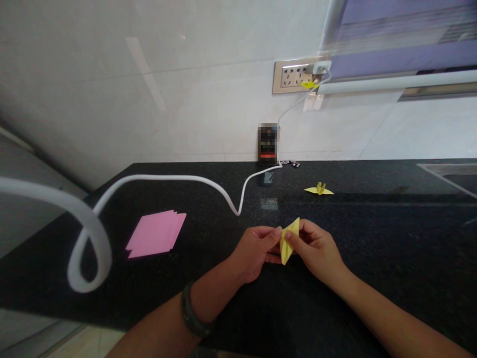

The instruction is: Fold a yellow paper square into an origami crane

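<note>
Thumb and fingers of a person's left hand (255, 251) pinch the left edge of a folded yellow paper (286, 251), while the right hand (320, 246) grips it from the right, thumb pressed on its face, at the near middle of a black counter (391, 238). A dark bangle (187, 313) circles the left wrist. Farther off, slightly right, sits a second yellow folded piece (319, 191); pink sheets (156, 234) lie stacked at left. A white cable (171, 177) curves toward a phone (268, 143) upright by the far wall (208, 114).

Yellow paper (285, 252) partly hidden by fingers (298, 242), phone screen (268, 143) pixelated
</note>
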{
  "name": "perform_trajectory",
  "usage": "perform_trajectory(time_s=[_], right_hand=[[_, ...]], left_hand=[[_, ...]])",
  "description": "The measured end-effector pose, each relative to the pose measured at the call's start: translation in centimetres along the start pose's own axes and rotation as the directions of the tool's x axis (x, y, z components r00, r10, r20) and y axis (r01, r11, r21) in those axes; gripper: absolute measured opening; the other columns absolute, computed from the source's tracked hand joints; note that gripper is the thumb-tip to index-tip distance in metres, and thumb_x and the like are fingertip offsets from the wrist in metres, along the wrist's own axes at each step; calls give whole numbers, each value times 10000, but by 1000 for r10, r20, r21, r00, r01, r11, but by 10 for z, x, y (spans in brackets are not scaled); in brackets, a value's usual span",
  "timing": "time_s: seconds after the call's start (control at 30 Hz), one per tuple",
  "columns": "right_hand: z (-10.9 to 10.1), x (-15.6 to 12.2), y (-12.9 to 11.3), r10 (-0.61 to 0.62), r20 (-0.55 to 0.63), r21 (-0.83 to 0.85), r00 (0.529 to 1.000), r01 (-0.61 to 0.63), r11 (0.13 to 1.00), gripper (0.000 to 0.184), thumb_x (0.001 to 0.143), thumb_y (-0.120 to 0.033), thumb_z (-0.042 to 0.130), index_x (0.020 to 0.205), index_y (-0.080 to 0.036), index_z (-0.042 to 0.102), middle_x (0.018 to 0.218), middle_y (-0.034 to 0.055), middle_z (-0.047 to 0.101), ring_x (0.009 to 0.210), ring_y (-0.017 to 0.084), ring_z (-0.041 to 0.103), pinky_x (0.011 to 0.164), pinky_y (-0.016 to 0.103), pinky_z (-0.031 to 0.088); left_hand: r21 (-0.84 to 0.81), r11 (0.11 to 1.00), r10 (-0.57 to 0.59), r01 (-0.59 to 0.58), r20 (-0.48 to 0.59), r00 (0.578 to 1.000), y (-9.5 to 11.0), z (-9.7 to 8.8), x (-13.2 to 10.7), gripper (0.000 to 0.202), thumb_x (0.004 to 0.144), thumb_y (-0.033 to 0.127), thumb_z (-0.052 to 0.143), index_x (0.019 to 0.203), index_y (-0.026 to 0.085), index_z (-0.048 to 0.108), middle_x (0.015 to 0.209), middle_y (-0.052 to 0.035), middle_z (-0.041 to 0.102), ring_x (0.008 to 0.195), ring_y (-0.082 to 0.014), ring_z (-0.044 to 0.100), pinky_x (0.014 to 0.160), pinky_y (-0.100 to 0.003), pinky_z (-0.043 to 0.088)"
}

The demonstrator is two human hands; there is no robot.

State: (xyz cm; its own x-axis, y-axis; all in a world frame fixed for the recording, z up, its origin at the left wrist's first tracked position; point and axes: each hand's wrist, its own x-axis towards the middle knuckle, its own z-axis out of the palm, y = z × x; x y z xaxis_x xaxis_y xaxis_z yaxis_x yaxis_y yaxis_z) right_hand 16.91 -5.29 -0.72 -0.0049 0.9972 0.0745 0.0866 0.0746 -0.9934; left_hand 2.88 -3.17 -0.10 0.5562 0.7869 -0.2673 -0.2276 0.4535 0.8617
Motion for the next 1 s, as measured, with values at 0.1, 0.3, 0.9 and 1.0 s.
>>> perform_trajectory(time_s=[0.1, 0.3, 0.9, 1.0], right_hand=[[0, 0, 3, -21, -14, -36, 1000, 20, 999, 135, 726, -330, 561, 707, -203, 519, 630, 2, 552, 549, 136, 526, 493, 262, 453], [-2, -1, 0, -70, 40, -73, 997, 73, 995, 126, 750, -322, 526, 717, -201, 533, 663, 7, 540, 572, 134, 510, 504, 249, 433], [-3, -1, -3, -158, -36, -238, 987, 145, 960, 154, 769, -299, 503, 664, -190, 532, 591, -11, 463, 533, 115, 437, 491, 228, 361], [-4, -2, -2, -119, -33, -200, 992, 111, 974, 132, 775, -300, 496, 724, -187, 539, 600, -9, 484, 524, 113, 444, 478, 225, 364]], left_hand=[[35, 999, 36, -35, -26, 999, -1, 1, 0, 344, 683, 402, 572, 829, 92, 611, 662, -58, 604, 591, -123, 566, 540, -249, 449], [59, 994, 95, -90, -87, 992, -4, -1, 3, 307, 657, 363, 611, 795, 90, 624, 647, -42, 591, 561, -100, 536, 525, -230, 428], [181, 971, 180, -153, -142, 973, -2, 2, 0, 253, 679, 343, 582, 823, 138, 616, 704, -22, 610, 597, -99, 524, 566, -219, 397], [242, 960, 183, -142, -155, 971, -3, 0, 0, 255, 672, 353, 585, 776, 124, 626, 701, -34, 612, 590, -103, 512, 557, -220, 385]])
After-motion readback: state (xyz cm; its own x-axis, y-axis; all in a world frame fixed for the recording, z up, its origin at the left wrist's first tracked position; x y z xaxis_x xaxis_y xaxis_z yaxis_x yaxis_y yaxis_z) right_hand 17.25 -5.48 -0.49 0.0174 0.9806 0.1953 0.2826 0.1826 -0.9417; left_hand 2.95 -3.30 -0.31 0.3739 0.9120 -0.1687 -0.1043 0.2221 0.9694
